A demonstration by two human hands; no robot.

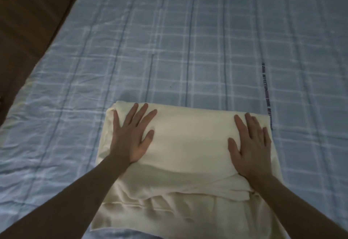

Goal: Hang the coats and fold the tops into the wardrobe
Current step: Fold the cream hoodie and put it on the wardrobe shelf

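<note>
A cream top [188,144] lies folded into a thick rectangle on the bed, its near layers spread loosely toward me. My left hand [131,137] lies flat on the fold's left end, fingers straight and spread. My right hand [250,148] presses flat on the right end, fingers straight and pointing away from me. Neither hand grips the cloth.
The bed is covered by a pale blue checked sheet [188,41] that stretches far ahead and to both sides. Brown floor [28,22] shows beyond the bed's left edge. No wardrobe or coats are in view.
</note>
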